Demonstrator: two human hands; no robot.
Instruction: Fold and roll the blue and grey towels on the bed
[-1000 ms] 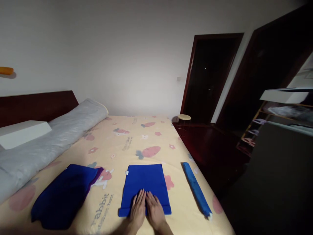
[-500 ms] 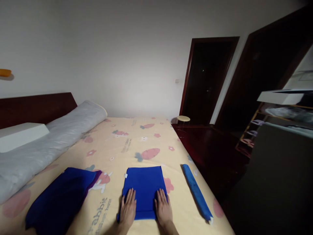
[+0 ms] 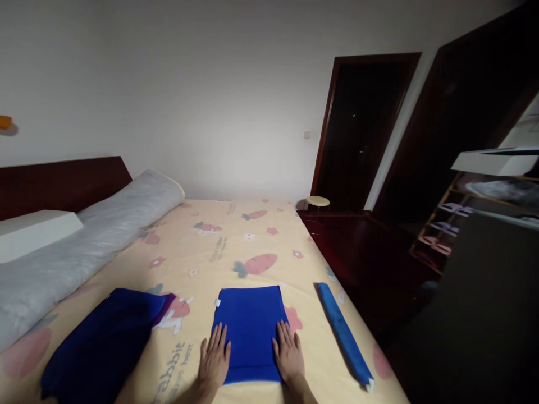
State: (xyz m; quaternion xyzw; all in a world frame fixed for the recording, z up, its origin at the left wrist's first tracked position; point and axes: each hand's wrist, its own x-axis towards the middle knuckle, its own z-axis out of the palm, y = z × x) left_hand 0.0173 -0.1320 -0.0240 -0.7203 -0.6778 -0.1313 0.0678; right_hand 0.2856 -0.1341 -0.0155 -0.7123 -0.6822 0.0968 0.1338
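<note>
A folded bright blue towel (image 3: pixel 250 325) lies flat on the yellow patterned bedsheet (image 3: pixel 219 247) near the bed's front edge. My left hand (image 3: pixel 214 362) rests flat on the towel's near left edge, fingers stretched out. My right hand (image 3: pixel 289 354) lies flat on its near right edge, fingers spread. The towel's near end looks rolled or folded over between my hands. A rolled blue towel (image 3: pixel 344 335) lies to the right, close to the bed's right edge. A dark blue stack of cloth (image 3: pixel 103 339) lies to the left.
A long grey bolster (image 3: pixel 80 241) runs along the dark headboard (image 3: pixel 63 182) at left, with a white box (image 3: pixel 36 233) on it. Dark wooden floor, a small round stool (image 3: pixel 317 201), a doorway (image 3: pixel 357 129) and shelves (image 3: pixel 446 235) are to the right.
My hands started together at the towel's near middle and slid apart to its left and right edges. The view shifted slightly.
</note>
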